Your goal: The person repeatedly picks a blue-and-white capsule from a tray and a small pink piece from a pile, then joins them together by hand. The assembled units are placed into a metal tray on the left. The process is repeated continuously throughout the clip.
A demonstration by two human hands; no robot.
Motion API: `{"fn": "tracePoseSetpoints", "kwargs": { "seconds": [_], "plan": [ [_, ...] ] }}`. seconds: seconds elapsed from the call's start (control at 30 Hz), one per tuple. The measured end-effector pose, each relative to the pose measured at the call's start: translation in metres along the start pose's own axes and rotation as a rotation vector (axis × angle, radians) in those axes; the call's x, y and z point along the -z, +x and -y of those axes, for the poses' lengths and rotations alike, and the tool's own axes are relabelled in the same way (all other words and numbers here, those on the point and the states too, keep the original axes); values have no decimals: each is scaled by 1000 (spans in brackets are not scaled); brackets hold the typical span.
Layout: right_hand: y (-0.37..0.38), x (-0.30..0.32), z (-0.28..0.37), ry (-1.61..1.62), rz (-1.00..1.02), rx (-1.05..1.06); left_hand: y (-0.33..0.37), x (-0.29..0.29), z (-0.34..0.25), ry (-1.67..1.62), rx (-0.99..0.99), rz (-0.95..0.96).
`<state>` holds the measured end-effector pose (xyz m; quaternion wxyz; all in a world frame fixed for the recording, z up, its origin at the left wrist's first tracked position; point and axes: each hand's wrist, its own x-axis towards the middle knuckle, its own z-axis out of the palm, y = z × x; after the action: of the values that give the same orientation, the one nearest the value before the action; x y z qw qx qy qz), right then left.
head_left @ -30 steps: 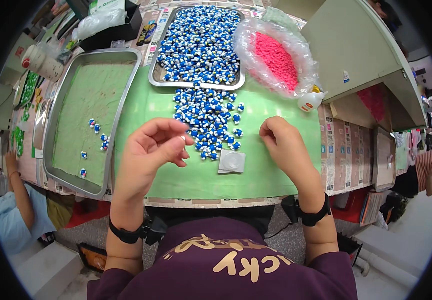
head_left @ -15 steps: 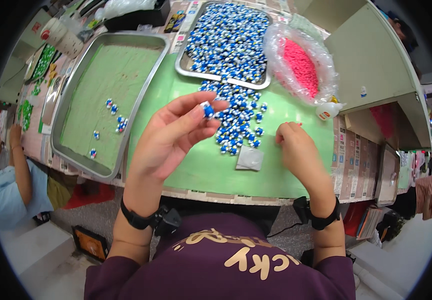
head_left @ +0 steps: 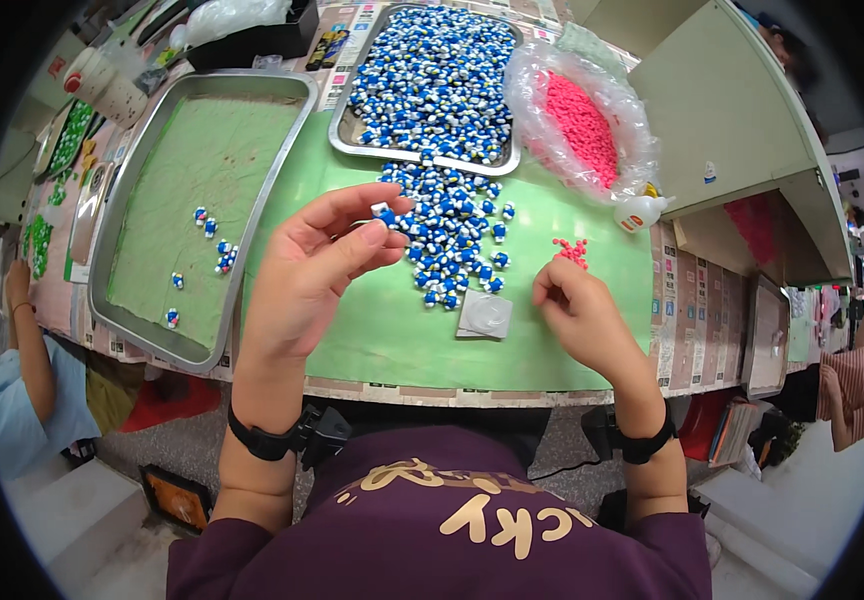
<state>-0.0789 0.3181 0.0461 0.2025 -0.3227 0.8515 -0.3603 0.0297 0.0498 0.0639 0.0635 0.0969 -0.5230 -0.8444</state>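
My left hand [head_left: 307, 275] is raised over the green mat [head_left: 382, 330] and pinches one small blue-and-white piece [head_left: 384, 212] between thumb and fingertips. My right hand [head_left: 577, 310] rests on the mat with its fingers curled, next to a small heap of pink bits [head_left: 572, 250]; what it holds is hidden. Between the hands lies a pile of blue-and-white pieces [head_left: 447, 240]. A small clear square lid [head_left: 485, 315] sits just left of my right hand.
A metal tray [head_left: 347, 125] heaped with blue-and-white pieces stands behind the pile. A large metal tray [head_left: 122, 230] at left holds a few pieces on green lining. A plastic bag of pink bits [head_left: 582, 125] and a small white bottle [head_left: 637, 210] sit at right. A person's arm [head_left: 22, 330] is at far left.
My left hand lifted a blue-and-white piece from the pile and holds it up. My right hand shifted slightly right, toward the small pink heap.
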Motion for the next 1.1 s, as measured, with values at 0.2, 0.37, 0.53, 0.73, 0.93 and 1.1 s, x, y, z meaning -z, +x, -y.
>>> {"fn": "tracePoseSetpoints", "kwargs": {
  "seconds": [0.2, 0.37, 0.53, 0.73, 0.93, 1.1],
  "plan": [
    [-1, 1, -1, 13, -12, -84, 0, -3, 1, 27, -17, -3],
    [-2, 1, -3, 24, -12, -99, 1, -9, -2, 48, -106, -81],
    [-10, 0, -9, 22, -69, -44, 1, -5, 2, 95, -198, -77],
    [-16, -3, -13, 20, -103, 15, -1, -8, 0, 119, -238, -75],
    [-12, -9, -26, 65, -190, 88, -1, -9, 2, 195, -293, -84],
    [-15, -10, -35, 147, -160, 16, -2, -12, 3, 257, -317, -89]
  ]
}}
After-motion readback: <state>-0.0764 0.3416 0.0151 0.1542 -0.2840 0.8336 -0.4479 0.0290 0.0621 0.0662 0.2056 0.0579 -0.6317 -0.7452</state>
